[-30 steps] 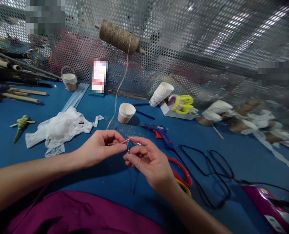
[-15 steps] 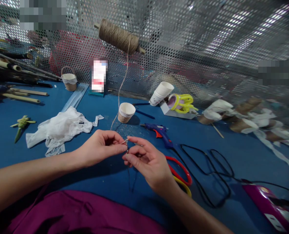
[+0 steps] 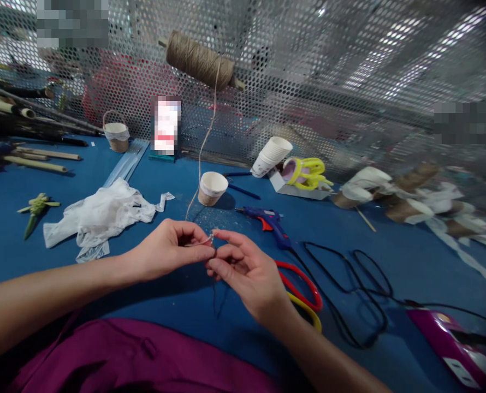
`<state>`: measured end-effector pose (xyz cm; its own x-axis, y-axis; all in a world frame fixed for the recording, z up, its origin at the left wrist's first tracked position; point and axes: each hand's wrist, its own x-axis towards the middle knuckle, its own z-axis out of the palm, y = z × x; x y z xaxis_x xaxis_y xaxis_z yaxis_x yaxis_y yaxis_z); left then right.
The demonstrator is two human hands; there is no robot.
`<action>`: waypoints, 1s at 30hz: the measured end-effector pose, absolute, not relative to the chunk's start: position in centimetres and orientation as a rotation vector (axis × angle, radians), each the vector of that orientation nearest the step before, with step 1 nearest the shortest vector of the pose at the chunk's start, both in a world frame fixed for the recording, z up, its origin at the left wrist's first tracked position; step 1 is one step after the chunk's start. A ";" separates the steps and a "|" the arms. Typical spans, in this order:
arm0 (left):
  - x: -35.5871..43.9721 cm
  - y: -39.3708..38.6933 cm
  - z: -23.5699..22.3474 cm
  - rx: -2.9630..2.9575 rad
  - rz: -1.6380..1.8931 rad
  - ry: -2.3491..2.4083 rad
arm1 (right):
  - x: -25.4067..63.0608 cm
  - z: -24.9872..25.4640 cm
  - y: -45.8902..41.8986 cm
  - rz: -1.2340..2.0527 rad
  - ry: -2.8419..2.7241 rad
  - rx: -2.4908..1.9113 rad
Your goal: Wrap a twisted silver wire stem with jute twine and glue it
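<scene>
Looks like the string (image 3: 199, 166) is pinched by the left hand (image 3: 171, 250) and right hand (image 3: 253, 275) near the table's front edge (image 3: 173, 312), kinda part-twisted, and not cut off the spool (image 3: 197, 60) yet.

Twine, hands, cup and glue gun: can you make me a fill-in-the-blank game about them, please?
1. The left hand and right hand wear ____ gloves.
2. The glue gun rests on a table coloured ____.
3. The cup beside the twine has its mouth facing ____.
4. That twine comes down from a spool and passes the cup on the person's ____ side.

Missing words: no; blue; up; left.
</scene>
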<state>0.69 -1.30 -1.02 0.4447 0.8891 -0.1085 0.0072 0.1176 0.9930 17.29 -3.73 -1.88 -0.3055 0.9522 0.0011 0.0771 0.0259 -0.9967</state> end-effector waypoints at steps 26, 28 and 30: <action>0.9 -1.3 -0.8 1.292 0.702 0.912 | 17.9 -1.4 -3.7 1.085 -1.660 -1.007; 0.9 -1.3 -0.8 1.290 0.708 0.914 | 18.0 -1.4 -3.6 1.057 -1.687 -0.993; 0.9 -1.3 -0.9 1.292 0.715 0.915 | 18.0 -1.5 -3.6 1.019 -1.722 -0.984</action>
